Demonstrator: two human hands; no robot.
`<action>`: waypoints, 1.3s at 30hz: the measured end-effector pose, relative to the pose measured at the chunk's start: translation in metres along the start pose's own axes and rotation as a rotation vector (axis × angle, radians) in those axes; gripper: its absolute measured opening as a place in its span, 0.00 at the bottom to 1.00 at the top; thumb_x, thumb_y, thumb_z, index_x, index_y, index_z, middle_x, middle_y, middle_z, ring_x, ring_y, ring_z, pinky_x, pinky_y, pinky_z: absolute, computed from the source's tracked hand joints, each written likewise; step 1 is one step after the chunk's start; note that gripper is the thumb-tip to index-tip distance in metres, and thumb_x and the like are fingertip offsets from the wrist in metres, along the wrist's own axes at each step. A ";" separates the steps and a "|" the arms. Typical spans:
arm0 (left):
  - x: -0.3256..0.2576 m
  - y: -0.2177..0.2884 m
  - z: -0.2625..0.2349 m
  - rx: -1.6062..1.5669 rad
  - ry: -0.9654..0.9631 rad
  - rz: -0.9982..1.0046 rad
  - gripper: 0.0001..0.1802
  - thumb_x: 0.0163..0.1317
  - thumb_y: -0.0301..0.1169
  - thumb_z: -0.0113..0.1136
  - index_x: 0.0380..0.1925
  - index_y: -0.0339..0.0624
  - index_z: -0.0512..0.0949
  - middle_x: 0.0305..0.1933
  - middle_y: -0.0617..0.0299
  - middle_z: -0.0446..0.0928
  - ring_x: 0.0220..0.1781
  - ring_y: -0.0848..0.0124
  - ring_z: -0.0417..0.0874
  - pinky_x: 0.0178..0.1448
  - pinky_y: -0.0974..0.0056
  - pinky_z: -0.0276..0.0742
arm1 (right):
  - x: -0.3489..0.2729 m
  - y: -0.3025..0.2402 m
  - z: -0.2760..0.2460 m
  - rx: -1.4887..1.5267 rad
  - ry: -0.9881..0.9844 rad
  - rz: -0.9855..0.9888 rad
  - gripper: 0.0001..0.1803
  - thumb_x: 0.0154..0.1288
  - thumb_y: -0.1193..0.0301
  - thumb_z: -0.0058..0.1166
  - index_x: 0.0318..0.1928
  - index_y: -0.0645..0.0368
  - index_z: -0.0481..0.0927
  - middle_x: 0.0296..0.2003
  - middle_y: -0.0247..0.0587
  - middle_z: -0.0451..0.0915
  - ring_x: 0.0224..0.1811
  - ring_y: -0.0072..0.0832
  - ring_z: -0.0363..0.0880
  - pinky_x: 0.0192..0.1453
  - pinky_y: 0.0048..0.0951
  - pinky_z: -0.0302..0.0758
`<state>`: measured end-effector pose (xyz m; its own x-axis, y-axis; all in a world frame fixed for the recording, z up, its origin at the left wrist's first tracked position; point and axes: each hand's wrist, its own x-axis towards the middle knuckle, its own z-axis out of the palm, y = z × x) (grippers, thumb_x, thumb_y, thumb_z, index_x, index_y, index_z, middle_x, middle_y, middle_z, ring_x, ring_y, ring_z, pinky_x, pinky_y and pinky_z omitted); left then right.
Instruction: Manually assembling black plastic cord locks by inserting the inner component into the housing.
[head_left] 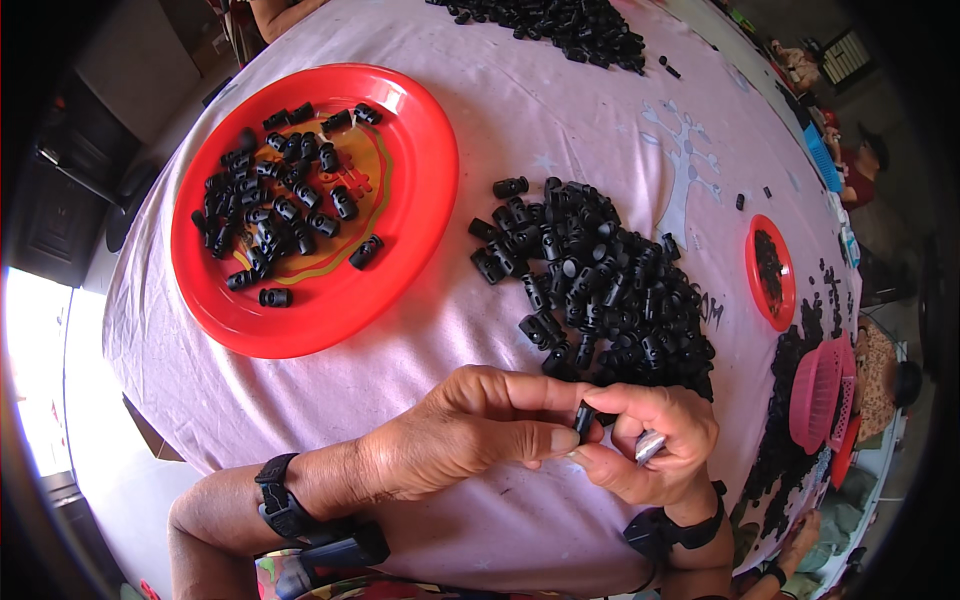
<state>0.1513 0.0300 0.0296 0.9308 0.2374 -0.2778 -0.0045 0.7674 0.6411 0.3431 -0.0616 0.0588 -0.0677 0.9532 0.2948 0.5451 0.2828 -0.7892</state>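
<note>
Just in front of me, my left hand (pixel 470 432) pinches a small black cord lock (pixel 584 420) between thumb and forefinger. The fingertips of my right hand (pixel 660 440) close on the same piece from the other side. A shiny silvery thing (pixel 650 445) shows within the curled fingers of that hand; its kind I cannot make out. Right beyond both hands lies a heap of black cord locks (pixel 600 280). Farther left, a red plate (pixel 400 250) with a yellow-orange centre holds many similar black cord locks (pixel 285 205).
A pink cloth (pixel 480 130) covers the table. At the far edge sits another pile of black pieces (pixel 570 30). To the right are a small red plate (pixel 788 285), a pink basket (pixel 815 400) and scattered black parts (pixel 770 460). Other people sit around the table.
</note>
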 end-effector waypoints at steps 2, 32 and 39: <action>-0.001 0.000 0.001 -0.006 0.011 -0.005 0.19 0.64 0.25 0.58 0.55 0.38 0.75 0.46 0.67 0.80 0.43 0.84 0.74 0.47 0.75 0.71 | -0.001 0.002 0.000 0.002 0.003 -0.009 0.19 0.49 0.71 0.68 0.42 0.65 0.81 0.13 0.24 0.69 0.15 0.13 0.69 0.22 0.17 0.69; -0.001 0.002 0.004 -0.039 0.100 -0.006 0.15 0.67 0.31 0.54 0.51 0.37 0.76 0.39 0.61 0.81 0.36 0.78 0.80 0.38 0.73 0.75 | 0.000 -0.002 0.006 -0.120 0.074 -0.120 0.20 0.50 0.68 0.68 0.44 0.62 0.81 0.14 0.26 0.71 0.13 0.16 0.69 0.20 0.18 0.66; -0.002 0.005 0.006 -0.040 0.089 -0.003 0.17 0.67 0.37 0.55 0.50 0.40 0.76 0.36 0.67 0.79 0.36 0.82 0.79 0.36 0.77 0.73 | 0.000 -0.003 0.010 -0.251 0.130 -0.195 0.16 0.55 0.68 0.65 0.43 0.61 0.81 0.16 0.30 0.74 0.13 0.21 0.71 0.19 0.22 0.68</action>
<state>0.1517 0.0303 0.0376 0.8948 0.2860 -0.3428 -0.0183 0.7908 0.6119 0.3332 -0.0617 0.0556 -0.0921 0.8577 0.5059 0.7225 0.4072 -0.5587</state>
